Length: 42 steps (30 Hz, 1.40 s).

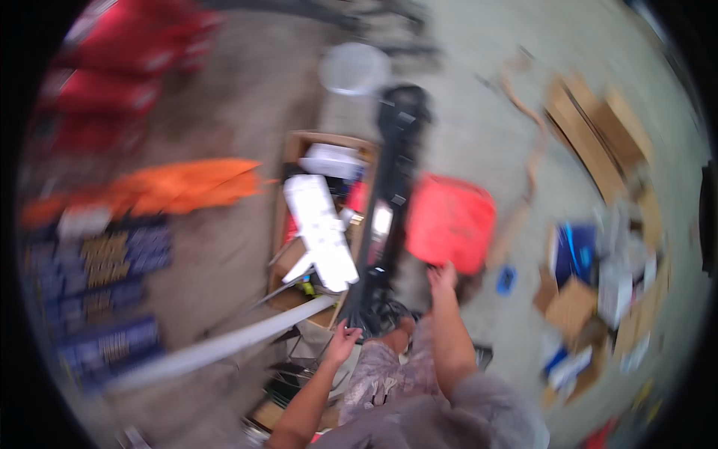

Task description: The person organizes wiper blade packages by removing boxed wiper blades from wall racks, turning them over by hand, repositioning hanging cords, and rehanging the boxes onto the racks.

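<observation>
A red squarish thing [452,224] with rounded corners, its kind blurred, lies ahead of me on the right. My right hand [443,278] is at its near edge, fingers closed on it as far as the blur shows. My left hand [344,343] is held low near the end of a long black item [389,172], with its fingers apart and nothing visible in them. Just beyond that hand stands an open cardboard box [299,144] holding white pieces [321,232] and other mixed goods.
A long white strip [224,350] slants across the floor at left. Blue boxes [112,258], an orange cloth [183,187] and red sacks [112,93] lie farther left. A whitish bucket [355,69] stands ahead. Opened cartons [587,135] and a blue object [507,280] are at right.
</observation>
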Tool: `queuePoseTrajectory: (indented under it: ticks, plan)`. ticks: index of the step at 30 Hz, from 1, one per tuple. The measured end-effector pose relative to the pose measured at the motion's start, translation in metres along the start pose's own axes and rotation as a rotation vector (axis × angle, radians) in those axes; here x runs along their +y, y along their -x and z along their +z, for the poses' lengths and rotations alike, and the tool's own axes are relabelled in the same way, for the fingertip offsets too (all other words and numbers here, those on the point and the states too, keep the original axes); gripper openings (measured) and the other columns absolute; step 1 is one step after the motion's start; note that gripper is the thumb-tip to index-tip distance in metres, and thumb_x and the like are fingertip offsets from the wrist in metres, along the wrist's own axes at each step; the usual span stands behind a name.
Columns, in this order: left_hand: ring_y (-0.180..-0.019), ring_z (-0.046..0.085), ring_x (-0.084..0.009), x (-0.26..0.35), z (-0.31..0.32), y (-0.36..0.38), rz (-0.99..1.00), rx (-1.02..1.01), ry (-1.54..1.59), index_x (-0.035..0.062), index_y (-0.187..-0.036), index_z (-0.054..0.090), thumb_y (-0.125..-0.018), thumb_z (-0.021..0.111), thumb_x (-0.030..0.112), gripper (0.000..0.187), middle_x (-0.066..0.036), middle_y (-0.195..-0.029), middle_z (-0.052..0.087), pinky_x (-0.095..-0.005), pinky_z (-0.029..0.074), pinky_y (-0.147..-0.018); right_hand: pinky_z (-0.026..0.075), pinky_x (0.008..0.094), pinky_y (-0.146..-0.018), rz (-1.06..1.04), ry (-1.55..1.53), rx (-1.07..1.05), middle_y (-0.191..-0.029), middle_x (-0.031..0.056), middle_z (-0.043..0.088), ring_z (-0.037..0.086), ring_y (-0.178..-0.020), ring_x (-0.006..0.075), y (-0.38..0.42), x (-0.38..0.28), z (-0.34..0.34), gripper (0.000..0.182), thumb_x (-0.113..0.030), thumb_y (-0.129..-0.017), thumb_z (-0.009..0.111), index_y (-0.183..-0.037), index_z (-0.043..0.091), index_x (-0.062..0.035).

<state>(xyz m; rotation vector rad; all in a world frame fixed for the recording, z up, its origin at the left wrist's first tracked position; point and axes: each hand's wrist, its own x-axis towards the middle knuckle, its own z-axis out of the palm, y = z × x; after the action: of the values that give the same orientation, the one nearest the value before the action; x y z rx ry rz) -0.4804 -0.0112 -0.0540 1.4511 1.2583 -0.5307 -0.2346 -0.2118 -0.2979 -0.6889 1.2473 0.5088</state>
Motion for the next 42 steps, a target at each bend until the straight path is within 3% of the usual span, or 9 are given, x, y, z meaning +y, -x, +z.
queuePoseTrajectory:
  ticks: [3,8,16,19,23,28,31,35,42]
  plan:
    - [-0.098,0.064,-0.0151,0.026,-0.02,0.028,0.137,0.091,0.095,0.0018,-0.158,0.026,-0.097,0.073,0.034,0.084,-0.012,-0.125,0.065,-0.0309,0.052,-0.091,0.049,0.0443,-0.107,0.009,0.123,-0.165,-0.132,0.0145,0.055,0.054,-0.127,0.0276,0.064,-0.023,0.051,0.055,-0.037,-0.092,0.068,-0.134,0.05,-0.0062]
    - [-0.106,0.065,-0.0183,0.048,-0.065,0.049,0.501,0.322,0.48,0.0018,-0.154,0.036,-0.098,0.071,0.034,0.073,-0.011,-0.124,0.066,-0.0304,0.052,-0.092,0.061,0.0375,-0.084,0.13,0.403,-0.395,-0.112,0.0089,0.065,0.066,-0.098,0.0216,0.142,-0.015,0.182,0.034,-0.036,-0.093,0.06,-0.111,0.058,-0.0078]
    - [-0.112,0.064,-0.0194,0.038,-0.222,0.157,0.759,0.859,0.817,0.0017,-0.151,0.041,-0.099,0.07,0.027,0.064,-0.013,-0.126,0.065,-0.0338,0.052,-0.097,0.054,0.0359,-0.09,0.072,0.796,-0.991,-0.123,0.0073,0.063,0.06,-0.109,0.0224,0.374,0.153,0.357,0.04,-0.033,-0.094,0.063,-0.123,0.058,-0.006]
    - [-0.113,0.062,-0.0188,0.003,-0.29,0.211,0.819,1.072,0.965,0.0028,-0.147,0.046,-0.099,0.069,0.028,0.059,-0.013,-0.128,0.064,-0.0354,0.051,-0.099,0.049,0.0386,-0.101,-0.004,0.945,-1.267,-0.127,0.0121,0.063,0.061,-0.115,0.0254,0.516,0.242,0.348,0.043,-0.032,-0.097,0.065,-0.13,0.058,-0.0051]
    - [-0.118,0.061,-0.0207,-0.04,-0.399,0.289,0.905,1.504,0.86,0.0005,-0.143,0.051,-0.1,0.067,0.026,0.052,-0.015,-0.134,0.061,-0.0358,0.05,-0.102,0.057,0.0318,-0.084,-0.293,1.22,-1.704,-0.109,0.0096,0.068,0.067,-0.099,0.0185,0.676,0.36,0.294,0.033,-0.02,-0.101,0.062,-0.126,0.062,0.0008]
    - [-0.128,0.057,-0.0252,-0.039,-0.525,0.358,1.006,1.609,0.73,-0.0012,-0.147,0.045,-0.102,0.063,0.026,0.056,-0.019,-0.144,0.056,-0.0376,0.049,-0.105,0.055,0.0288,-0.086,-0.474,1.155,-2.2,-0.115,0.0083,0.069,0.067,-0.102,0.0162,0.772,0.507,0.268,0.033,-0.019,-0.101,0.065,-0.126,0.063,0.0018]
    - [-0.133,0.055,-0.0278,-0.028,-0.576,0.364,1.042,1.584,0.678,-0.0019,-0.15,0.041,-0.103,0.062,0.024,0.058,-0.022,-0.147,0.053,-0.0392,0.049,-0.106,0.056,0.0353,-0.095,-0.98,1.011,-2.156,-0.125,0.0188,0.067,0.068,-0.113,0.0247,0.818,0.555,0.265,0.043,-0.022,-0.099,0.067,-0.133,0.058,0.0036]
    - [-0.138,0.05,-0.0286,-0.034,-0.623,0.336,1.097,1.4,0.753,-0.0007,-0.153,0.037,-0.103,0.06,0.026,0.062,-0.022,-0.15,0.05,-0.0394,0.041,-0.114,0.051,0.0356,-0.1,-1.034,1.095,-2.111,-0.125,0.0197,0.069,0.068,-0.115,0.0259,0.847,0.582,0.26,0.045,-0.025,-0.1,0.065,-0.134,0.057,0.0032]
    - [-0.111,0.063,-0.0222,-0.039,-0.602,0.334,1.081,1.466,0.626,0.0,-0.144,0.053,-0.099,0.065,0.015,0.049,-0.016,-0.128,0.058,-0.0351,0.051,-0.099,0.053,0.0343,-0.095,-1.039,1.082,-2.182,-0.119,0.0174,0.071,0.069,-0.108,0.0223,0.821,0.585,0.27,0.037,-0.018,-0.102,0.061,-0.131,0.061,0.0038]
